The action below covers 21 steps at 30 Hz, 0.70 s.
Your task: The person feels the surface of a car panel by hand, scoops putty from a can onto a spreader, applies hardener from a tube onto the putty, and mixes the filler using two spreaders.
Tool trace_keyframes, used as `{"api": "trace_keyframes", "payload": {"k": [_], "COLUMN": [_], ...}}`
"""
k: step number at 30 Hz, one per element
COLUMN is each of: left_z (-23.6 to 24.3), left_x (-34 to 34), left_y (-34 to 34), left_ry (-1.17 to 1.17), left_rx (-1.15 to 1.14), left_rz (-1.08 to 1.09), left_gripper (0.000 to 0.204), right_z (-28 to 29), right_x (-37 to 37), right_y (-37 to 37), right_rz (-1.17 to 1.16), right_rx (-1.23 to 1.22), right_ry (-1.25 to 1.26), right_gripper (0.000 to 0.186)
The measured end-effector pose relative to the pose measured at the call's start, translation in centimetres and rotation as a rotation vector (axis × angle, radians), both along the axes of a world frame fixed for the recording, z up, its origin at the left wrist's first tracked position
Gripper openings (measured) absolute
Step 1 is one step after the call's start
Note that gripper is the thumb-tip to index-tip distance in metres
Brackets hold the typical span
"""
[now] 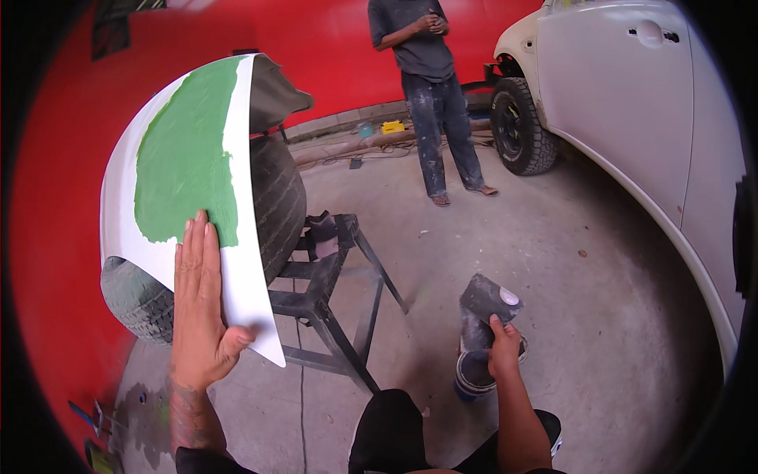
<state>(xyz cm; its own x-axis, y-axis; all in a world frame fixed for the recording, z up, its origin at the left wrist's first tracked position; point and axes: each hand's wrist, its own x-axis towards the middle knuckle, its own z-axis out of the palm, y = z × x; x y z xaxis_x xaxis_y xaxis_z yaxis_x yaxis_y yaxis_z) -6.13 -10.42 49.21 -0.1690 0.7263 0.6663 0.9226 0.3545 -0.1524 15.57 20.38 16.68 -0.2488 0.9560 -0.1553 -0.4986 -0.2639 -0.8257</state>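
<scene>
Resting flat on the white curved panel [253, 296], the left hand [200, 320] lies along its lower part; fingers extended and together, thumb angled out toward the panel's right edge. Fingertips meet the lower edge of the green patch [185, 150], which spreads over the panel's upper and middle surface, leaving white margins at both sides.

Right hand [504, 347]: thumb pressed on the near edge of a dark sheet [483, 295], the other fingers mostly hidden, closed on it from beneath. A pale blob [508, 296] sits near the sheet's right corner. Just below, a bucket [471, 387] on the concrete floor [442, 237].

Support: large tyre [278, 197] behind the panel's right edge, near the left side of a dark metal stand [296, 302]. Crumpled dark material [320, 229] at the stand's far corner. Beyond: standing person [418, 47]; pale vehicle [616, 95] at right.
</scene>
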Motion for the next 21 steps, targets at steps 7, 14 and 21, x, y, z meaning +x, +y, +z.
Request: {"api": "trace_keyframes", "payload": {"k": [7,14,21], "left_z": [4.1,8.0,12.0], "left_x": [-3.2,-6.9,-10.7], "left_y": [3.3,6.1,8.6], "left_ry": [-0.006,-0.037,-0.069], "left_rx": [0.082,0.15,0.209], "left_rz": [-0.045,0.019,0.088], "left_gripper": [0.097,0.073,0.081], "right_z": [0.1,0.4,-0.4], "right_x": [0.2,0.2,0.2], "right_y": [0.0,-0.1,0.2], "right_rz": [-0.006,0.013,-0.021], "right_rx": [0.006,-0.01,-0.004], "right_ry": [0.016,-0.015,-0.021], "right_gripper": [0.016,0.018,0.019]}}
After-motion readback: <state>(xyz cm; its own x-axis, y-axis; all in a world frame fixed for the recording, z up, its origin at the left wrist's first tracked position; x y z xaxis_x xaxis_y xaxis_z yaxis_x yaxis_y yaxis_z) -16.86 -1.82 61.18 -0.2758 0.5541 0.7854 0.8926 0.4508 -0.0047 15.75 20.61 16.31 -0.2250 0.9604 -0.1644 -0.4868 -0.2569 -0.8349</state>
